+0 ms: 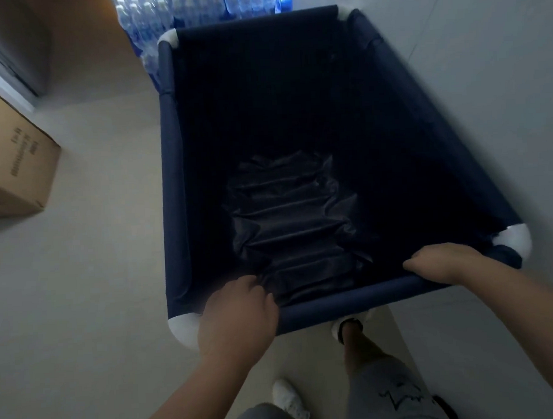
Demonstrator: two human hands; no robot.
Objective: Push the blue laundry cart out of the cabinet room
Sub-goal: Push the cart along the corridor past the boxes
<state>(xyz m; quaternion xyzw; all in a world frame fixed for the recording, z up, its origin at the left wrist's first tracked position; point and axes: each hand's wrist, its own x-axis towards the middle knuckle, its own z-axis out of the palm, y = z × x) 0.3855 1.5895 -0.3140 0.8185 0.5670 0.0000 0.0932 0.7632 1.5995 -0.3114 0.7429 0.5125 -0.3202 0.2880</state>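
Observation:
The blue laundry cart [172,169] fills the middle of the head view, a dark navy fabric bin on a tube frame with white corner joints. Its inside is empty except for wrinkled dark lining at the bottom. My left hand [238,312] grips the near rail close to the near left corner. My right hand [445,262] grips the same rail close to the near right corner. Both hands wrap over the rail with fingers inside the bin.
Packs of water bottles [171,11] are stacked just beyond the cart's far edge. A cardboard box [16,166] stands on the floor at the left. A pale wall [501,88] runs along the cart's right side. My legs and white shoes [289,395] are below.

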